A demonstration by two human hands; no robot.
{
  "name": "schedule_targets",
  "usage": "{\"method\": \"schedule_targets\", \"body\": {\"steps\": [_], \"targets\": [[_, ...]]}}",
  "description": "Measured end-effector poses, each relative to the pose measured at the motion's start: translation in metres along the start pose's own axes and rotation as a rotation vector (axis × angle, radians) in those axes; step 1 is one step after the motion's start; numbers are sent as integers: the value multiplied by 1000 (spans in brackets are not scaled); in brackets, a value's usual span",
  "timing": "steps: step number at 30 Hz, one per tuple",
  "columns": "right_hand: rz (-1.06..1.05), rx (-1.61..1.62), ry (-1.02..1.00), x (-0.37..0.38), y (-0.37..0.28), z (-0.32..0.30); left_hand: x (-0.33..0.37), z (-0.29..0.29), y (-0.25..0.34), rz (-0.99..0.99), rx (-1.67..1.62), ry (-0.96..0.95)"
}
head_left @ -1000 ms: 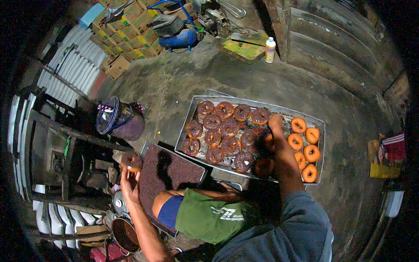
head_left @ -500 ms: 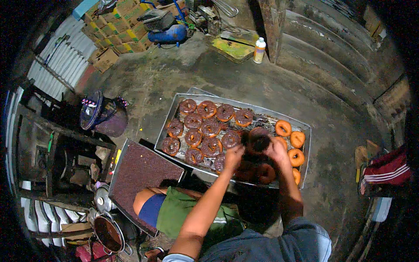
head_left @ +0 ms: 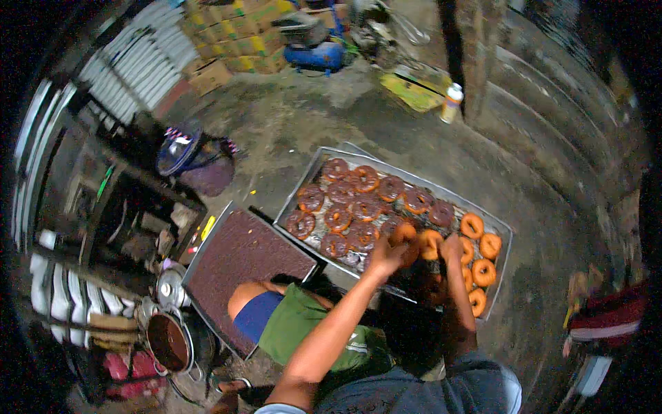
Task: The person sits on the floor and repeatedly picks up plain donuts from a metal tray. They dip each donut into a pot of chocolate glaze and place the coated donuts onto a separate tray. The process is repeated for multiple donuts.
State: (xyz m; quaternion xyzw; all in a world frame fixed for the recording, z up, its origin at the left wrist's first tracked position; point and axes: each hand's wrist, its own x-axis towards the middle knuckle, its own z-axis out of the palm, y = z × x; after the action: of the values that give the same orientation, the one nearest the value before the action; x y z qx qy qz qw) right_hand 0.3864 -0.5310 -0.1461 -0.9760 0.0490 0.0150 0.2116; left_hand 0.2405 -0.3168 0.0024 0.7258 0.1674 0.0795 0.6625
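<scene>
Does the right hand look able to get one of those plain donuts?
Probably yes: the right hand is right beside the plain donuts, and nothing seems to lie between them.

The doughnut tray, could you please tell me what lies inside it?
Brown-topped doughnuts lie mostly left, plain doughnuts at the right end. The left hand and right hand hide what lies beneath them.

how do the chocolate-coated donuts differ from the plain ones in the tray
The coated donuts have dark brown tops; the plain donuts are golden orange. The coated donuts outnumber the plain donuts, which lie mostly toward the right end. Both are ring-shaped and share one tray.
</scene>
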Motion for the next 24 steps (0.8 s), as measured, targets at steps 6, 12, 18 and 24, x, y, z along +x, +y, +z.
{"method": "schedule_targets", "body": {"steps": [6,12,18,24], "targets": [[-337,404,-137,-59,-167,-103,-6,-150,100,-156,-955,46],[-1120,838,-274,-214,-406,-190,-71,-262,144,212,-1076,302],[-1848,561,-486,-397,-519,-204,-213,-374,134,608,-1061,699],[-2159,345,-901,-535,-567,-133,-348,-423,55,689,-800,1311]]}}
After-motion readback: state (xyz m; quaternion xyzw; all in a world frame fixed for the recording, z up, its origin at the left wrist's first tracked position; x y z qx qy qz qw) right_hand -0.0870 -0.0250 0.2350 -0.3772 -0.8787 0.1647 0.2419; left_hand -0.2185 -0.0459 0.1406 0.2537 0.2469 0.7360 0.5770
